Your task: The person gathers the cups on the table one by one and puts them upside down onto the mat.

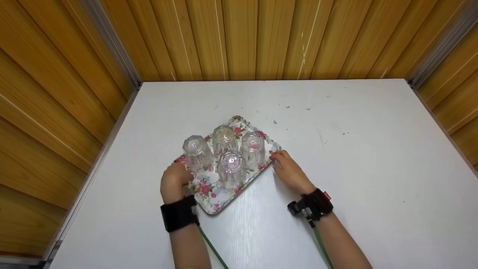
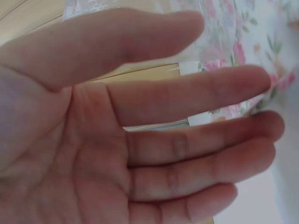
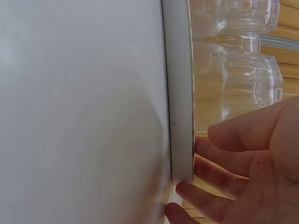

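Note:
A floral-printed tray (image 1: 214, 198) lies at an angle on the white table, one corner toward me. Several clear faceted glasses (image 1: 231, 166) stand upside down on it, grouped toward its far half. At the tray's left corner is my left hand (image 1: 176, 179); the left wrist view shows its fingers (image 2: 201, 95) straight, tips by the printed surface, thumb apart. My right hand (image 1: 291, 172) is at the right corner. In the right wrist view its fingertips (image 3: 184, 189) touch the tray's pale side (image 3: 180, 93), and the thumb stays off the rim beside a glass (image 3: 252, 79).
The white table (image 1: 373, 168) extends around the tray, with small dark marks (image 1: 308, 109) toward the back. Wood-patterned walls (image 1: 239, 41) border the table at the back and both sides. Green cables (image 1: 213, 246) run from the wrist straps toward me.

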Demonstrator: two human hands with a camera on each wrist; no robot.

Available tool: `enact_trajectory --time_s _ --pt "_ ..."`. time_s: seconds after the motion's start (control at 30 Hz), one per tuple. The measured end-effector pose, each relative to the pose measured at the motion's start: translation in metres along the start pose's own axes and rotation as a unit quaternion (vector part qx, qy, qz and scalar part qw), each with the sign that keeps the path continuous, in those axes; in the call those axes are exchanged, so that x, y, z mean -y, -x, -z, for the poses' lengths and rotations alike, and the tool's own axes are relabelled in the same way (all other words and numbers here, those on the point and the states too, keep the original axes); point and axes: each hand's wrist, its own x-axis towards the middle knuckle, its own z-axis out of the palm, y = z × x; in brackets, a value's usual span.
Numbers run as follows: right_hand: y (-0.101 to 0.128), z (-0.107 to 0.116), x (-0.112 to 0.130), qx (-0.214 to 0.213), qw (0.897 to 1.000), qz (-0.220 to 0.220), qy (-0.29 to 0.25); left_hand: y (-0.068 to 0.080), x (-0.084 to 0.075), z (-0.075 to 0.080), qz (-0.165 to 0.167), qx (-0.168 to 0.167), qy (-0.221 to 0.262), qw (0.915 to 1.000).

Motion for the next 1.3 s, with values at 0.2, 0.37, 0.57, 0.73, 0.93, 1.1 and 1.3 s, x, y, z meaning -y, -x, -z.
enact_trajectory --time_s 0.2,0.37,0.57,0.73,0.93,1.1,1.3 --pt "0.0 0.001 0.001 0.008 1.0 -0.016 -0.005 -0.001 0.001 0.001 0.004 0.015 0.013 0.9998" --pt "0.0 0.0 0.0 0.004 1.0 -0.026 -0.004 -0.005 0.002 0.001 0.002 0.016 -0.002 0.9999" --pt "0.001 0.0 0.0 -0.011 1.0 -0.027 -0.007 -0.007 0.002 0.0 -0.002 0.016 -0.007 0.9998" --pt "0.001 -0.001 0.0 -0.02 0.999 -0.037 -0.014 -0.01 0.002 0.0 0.001 0.017 0.001 0.9998" --pt "0.0 -0.003 0.0 -0.026 0.998 -0.044 -0.019 -0.012 0.004 0.0 -0.001 0.017 0.012 0.9998" --pt "-0.001 -0.004 -0.001 -0.035 0.998 -0.044 -0.016 -0.012 0.007 -0.001 -0.01 0.008 0.024 0.9996" --pt "-0.002 -0.003 -0.001 -0.04 0.998 -0.054 -0.006 -0.014 0.009 -0.001 -0.014 0.002 0.029 0.9995"
